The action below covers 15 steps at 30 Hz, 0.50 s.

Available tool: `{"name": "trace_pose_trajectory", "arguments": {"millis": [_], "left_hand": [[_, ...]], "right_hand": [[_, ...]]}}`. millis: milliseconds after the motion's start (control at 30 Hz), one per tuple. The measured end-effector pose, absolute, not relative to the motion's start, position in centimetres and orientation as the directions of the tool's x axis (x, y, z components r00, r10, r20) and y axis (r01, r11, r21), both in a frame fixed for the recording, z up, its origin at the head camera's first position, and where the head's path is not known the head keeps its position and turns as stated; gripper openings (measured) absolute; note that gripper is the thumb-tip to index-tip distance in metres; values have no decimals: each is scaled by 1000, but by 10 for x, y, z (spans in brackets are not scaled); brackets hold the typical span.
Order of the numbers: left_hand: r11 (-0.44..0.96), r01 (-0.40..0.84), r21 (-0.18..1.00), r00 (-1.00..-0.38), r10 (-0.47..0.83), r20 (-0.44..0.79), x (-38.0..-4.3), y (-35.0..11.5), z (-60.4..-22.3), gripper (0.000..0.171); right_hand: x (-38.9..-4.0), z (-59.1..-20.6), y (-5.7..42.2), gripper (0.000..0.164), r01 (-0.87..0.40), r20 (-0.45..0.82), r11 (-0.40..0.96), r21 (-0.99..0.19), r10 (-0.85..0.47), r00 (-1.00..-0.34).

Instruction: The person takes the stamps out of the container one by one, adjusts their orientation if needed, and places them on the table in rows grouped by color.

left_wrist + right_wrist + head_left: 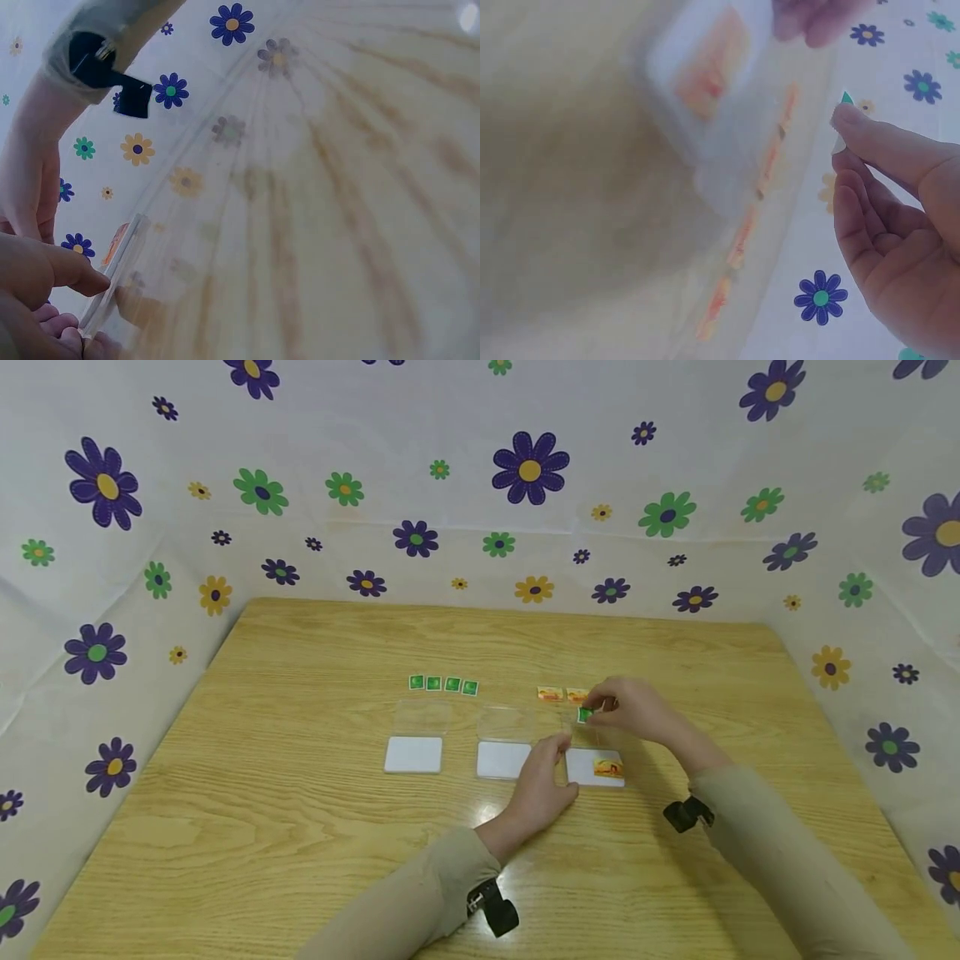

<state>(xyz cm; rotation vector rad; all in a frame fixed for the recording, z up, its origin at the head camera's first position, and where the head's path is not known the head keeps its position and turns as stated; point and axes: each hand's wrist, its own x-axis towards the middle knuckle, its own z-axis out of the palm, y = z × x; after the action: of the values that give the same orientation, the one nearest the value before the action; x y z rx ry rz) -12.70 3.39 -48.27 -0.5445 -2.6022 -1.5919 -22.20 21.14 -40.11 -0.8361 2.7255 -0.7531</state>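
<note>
Between thumb and fingertips my right hand [633, 710] pinches a small green stamp-like card [584, 715], held above the table behind the right-hand white case. In the right wrist view only a sliver of that card [845, 98] shows at the fingertips. My left hand [536, 789] holds the left side of the right-hand white case [581, 766], thumb at the near corner and index finger at the far one. A small orange picture card [608, 768] lies on the right part of this case. Its raised clear lid is partly hidden by the hands.
Two more white cases [413, 755] [501, 760] stand to the left, their clear lids [422, 718] folded back. Several green cards [443, 684] lie in a row behind them. Orange cards [550, 694] lie behind the right-hand case. Flowered cloth [450, 510] surrounds the wooden table [300, 843].
</note>
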Motion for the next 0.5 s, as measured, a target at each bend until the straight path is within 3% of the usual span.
{"name": "trace_pose_trajectory", "arguments": {"millis": [500], "left_hand": [[392, 299, 870, -937, 293, 190, -126, 31, -478, 58]], "right_hand": [[-287, -403, 148, 12, -480, -100, 736, -478, -588, -803]]}}
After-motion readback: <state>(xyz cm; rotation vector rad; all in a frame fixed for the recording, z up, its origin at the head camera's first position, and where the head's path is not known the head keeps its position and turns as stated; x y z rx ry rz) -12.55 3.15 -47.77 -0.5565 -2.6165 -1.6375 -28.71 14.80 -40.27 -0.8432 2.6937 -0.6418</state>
